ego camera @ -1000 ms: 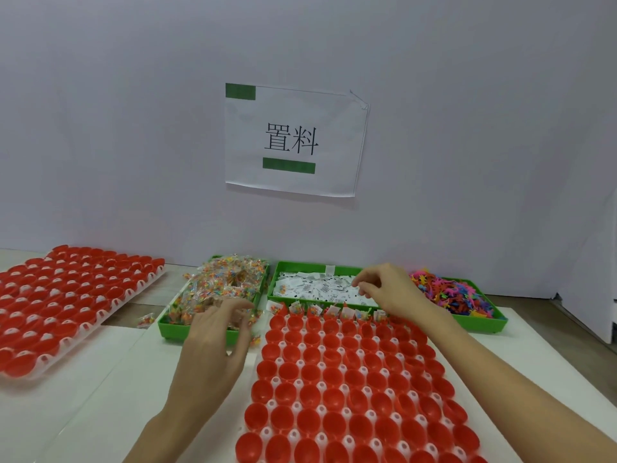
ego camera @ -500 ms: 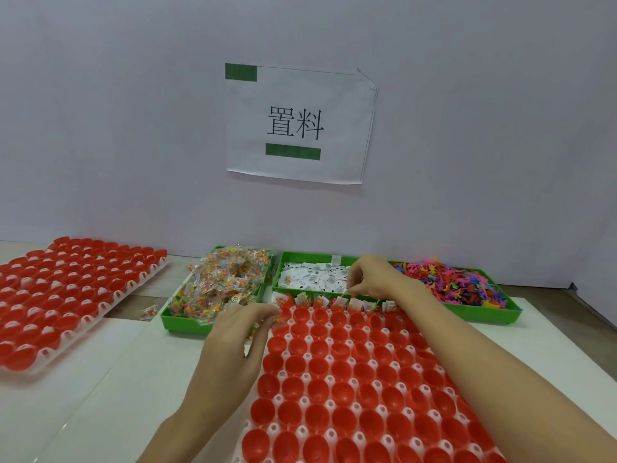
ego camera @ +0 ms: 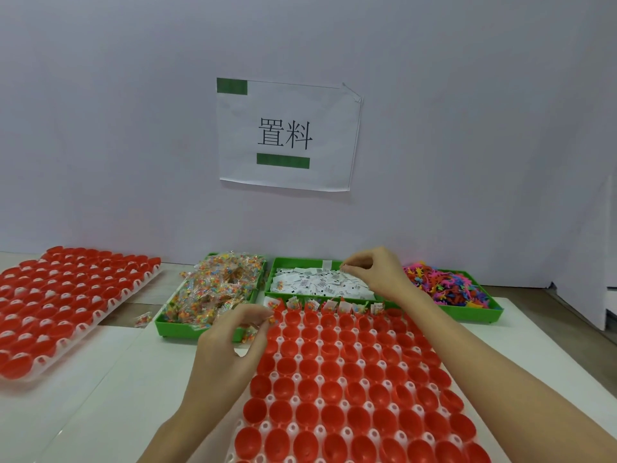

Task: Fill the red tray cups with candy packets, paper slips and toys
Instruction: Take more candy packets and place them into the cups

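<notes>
The left hand (ego camera: 230,342) is pinching a candy packet (ego camera: 272,319) over the red tray (ego camera: 350,379)'s far-left cups. The right hand (ego camera: 374,272) is pinching a paper slip (ego camera: 344,269) above the middle green bin (ego camera: 300,262); toys (ego camera: 444,285) are lying rightmost.

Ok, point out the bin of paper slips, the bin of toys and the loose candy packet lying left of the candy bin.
Paper slip bin (ego camera: 302,262), head view, green far rim.
Toy bin (ego camera: 480,315), head view, green near wall.
Loose candy packet (ego camera: 143,319), head view, packet's middle.
</notes>
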The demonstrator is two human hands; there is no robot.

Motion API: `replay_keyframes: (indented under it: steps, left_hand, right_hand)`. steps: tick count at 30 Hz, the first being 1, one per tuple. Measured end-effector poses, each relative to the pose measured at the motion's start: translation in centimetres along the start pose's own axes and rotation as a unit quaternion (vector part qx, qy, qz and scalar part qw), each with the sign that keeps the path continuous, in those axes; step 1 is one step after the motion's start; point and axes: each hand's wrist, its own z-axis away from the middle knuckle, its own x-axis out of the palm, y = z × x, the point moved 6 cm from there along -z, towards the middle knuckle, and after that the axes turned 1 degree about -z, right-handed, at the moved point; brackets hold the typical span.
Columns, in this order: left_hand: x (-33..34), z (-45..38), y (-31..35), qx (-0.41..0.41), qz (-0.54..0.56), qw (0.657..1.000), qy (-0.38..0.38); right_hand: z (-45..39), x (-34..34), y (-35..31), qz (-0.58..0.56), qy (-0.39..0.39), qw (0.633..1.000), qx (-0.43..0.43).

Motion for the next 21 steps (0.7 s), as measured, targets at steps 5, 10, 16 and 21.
replay_keyframes:
  steps: [5, 10, 16, 21]
  left_hand:
    - [0.5, -0.1, 0.5, -0.077, 0.131, 0.987, -0.046]
    - [1.7, 0.3, 0.9, -0.084, 0.149, 0.982, -0.085]
    - [2.2, 0.6, 0.8, -0.071, 0.135, 0.983, -0.106]
    - [2.1, 0.5, 0.5, -0.072, 0.126, 0.984, -0.104]
  right_hand:
    - [3.0, -1.8, -1.0, -0.104, 0.070, 0.992, -0.018]
    - [5.4, -2.3, 0.4, -0.164, 0.099, 0.981, -0.019]
    - [4.0, -2.0, 2.6, -0.251, 0.098, 0.962, 0.047]
    - [1.5, -0.9, 3.3, -0.290, 0.050, 0.950, 0.102]
